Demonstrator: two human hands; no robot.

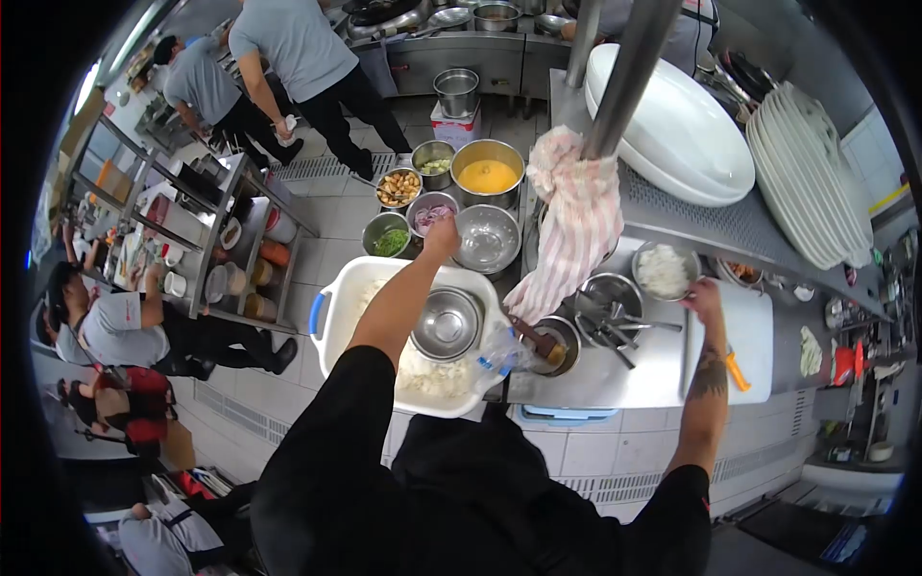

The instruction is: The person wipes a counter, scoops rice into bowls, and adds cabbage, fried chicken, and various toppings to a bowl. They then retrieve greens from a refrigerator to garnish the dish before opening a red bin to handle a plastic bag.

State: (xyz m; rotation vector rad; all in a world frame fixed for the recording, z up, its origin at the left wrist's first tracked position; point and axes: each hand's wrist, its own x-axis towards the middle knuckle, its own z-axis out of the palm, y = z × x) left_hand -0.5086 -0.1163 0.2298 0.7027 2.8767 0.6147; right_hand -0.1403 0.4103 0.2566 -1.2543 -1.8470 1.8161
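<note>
A steel mixing bowl (448, 324) sits in a white tub (335, 288) of rice (423, 381) as a worker's right hand (704, 299) grips a metal bowl (635, 270) of white pieces (663, 271) beside the cutting board (754, 331). The left hand (442, 239) is at a pot (411, 214) of sliced red onion (430, 219) — its grip hidden — with two grey-shirted co-workers (298, 48) farther back.

A ceiling strip light (133, 38) glows at my upper left, and glare whitens my steel counter (657, 370). Toward its black, rounded edges my view bends and softens.
</note>
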